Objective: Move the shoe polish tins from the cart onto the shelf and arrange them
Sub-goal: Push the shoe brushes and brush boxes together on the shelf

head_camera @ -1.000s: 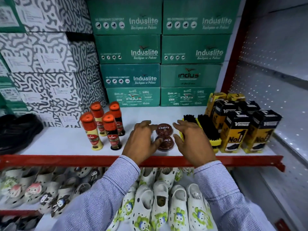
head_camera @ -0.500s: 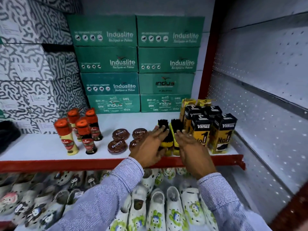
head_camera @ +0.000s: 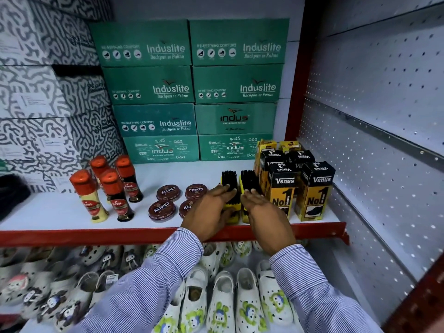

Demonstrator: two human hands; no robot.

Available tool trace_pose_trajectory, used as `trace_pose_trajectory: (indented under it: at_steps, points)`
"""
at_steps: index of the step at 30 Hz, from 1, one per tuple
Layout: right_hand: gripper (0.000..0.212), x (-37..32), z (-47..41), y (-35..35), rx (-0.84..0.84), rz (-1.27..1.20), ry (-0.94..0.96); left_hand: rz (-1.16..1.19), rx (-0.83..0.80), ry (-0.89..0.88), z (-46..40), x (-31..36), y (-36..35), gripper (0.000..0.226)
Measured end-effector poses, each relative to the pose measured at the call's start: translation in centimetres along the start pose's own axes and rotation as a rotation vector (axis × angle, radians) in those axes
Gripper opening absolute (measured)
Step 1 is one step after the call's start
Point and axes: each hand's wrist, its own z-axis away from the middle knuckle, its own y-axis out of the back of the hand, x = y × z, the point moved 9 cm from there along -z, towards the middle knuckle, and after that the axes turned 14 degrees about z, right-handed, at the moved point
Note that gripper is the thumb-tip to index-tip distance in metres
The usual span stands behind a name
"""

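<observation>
White shelf [head_camera: 60,210] holds four small, rigid, light polish tins [head_camera: 168,193], best pinched by their rims, while both open hands [head_camera: 209,210] flank two brushes [head_camera: 236,188], grasping nothing.

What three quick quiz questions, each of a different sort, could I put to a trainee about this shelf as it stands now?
1. True or false: the shoe polish tins lie flat on the shelf in a two-by-two group.
2. Multiple choice: both hands are on which items? A) the orange-capped polish bottles B) the black-bristled brushes C) the Venus boxes
3. Fill in: the word printed on the tin lids is ____.

Key:
1. True; four tins, two behind two.
2. B; the left hand and right hand rest on the brushes, fingers flat.
3. Cherry.
</observation>
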Motion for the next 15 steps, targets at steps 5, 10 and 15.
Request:
trace_pose_trajectory:
  at_steps: [5,10,15]
  points:
    - [0.054,0.2,1.3,2.9,0.180,-0.007,0.014,-0.032,-0.002,-0.043,-0.1,1.1,0.1,0.059]
    - [0.049,5.1,4.5,7.7,0.647,-0.085,-0.144,-0.121,0.129,-0.214,-0.7,6.2,1.0,0.066]
    - [0.057,10.8,4.1,8.7,0.598,-0.095,-0.419,-0.176,0.147,-0.350,-2.6,11.2,0.1,0.069]
